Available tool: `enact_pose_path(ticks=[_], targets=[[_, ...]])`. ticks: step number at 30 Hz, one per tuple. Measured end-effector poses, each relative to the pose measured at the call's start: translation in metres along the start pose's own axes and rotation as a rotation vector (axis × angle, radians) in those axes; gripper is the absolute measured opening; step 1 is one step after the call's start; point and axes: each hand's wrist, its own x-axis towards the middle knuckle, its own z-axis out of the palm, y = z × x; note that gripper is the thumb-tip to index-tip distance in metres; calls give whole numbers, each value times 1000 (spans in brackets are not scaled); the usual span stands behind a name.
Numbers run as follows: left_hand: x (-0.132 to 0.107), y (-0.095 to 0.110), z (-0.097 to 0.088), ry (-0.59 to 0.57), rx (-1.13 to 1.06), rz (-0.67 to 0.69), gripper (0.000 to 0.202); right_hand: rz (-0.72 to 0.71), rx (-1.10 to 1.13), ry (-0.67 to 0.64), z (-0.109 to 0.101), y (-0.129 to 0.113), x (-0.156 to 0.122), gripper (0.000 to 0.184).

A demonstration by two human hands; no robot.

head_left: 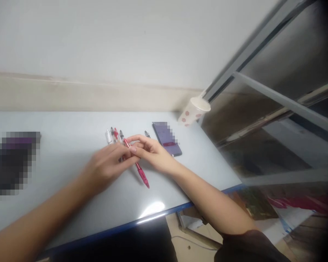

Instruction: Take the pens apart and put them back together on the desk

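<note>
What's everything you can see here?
Table: one, whitish, across middle
Red pen: one, red, near middle
Pen ends: four, white, red, two dark, beyond left hand
Pen tip: one, dark, beyond right hand
Phone: one, dark, right of pen tip
Cup: one, white with red patterns, table's far right corner
Blurred object: one, mostly black, table's left
Wall: one, pale, behind table
Metal frame: one, grey, right
Floor: one, beige, below table
Sleeve: one, dark, right arm
Left hand: one, bare, on red pen
Right hand: one, bare, on red pen

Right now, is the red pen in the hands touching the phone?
Apart. The head view shows the red pen separated from the phone by the right hand and bare table.
</note>
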Motion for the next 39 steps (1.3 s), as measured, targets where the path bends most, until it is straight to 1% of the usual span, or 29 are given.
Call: enact_pose_path(ticks=[2,6,8,11,14,16,18,21,25,28,31,34,39], targets=[[1,1,3,-1,9,-19,25,-6,43,16,-2,1,1,28],[1,2,7,-3,-35,-62,24,-25,-12,49,-9,3,5,23],[1,2,8,20,-63,-80,23,-47,-49,112,-14,1,6,24],[-1,-1,9,33,-83,-107,22,-70,-137,223,-22,-2,7,32],[-4,-6,8,-44,-97,-175,15,-81,-224,327,-29,-5,8,36],[-7,-9,8,-116,-82,-231,16,-92,-247,385,-34,-4,9,37],[-9,-10,9,-185,-58,-290,18,-103,-259,413,-38,-1,10,39],[-11,-10,10,-254,-48,-389,20,-120,-308,414,-45,3,11,41],[-12,-9,10,-272,-81,-483,23,-143,-430,388,-50,4,10,46],[-12,-9,9,-268,-77,-480,21,-142,-477,394,-49,3,10,39],[-12,-10,9,-289,-79,-464,20,-139,-397,416,-45,2,10,29],[-11,-11,10,-323,-96,-480,21,-132,-335,437,-43,0,11,28],[-10,-10,10,-344,-106,-489,21,-105,-477,311,-47,-7,18,28]])
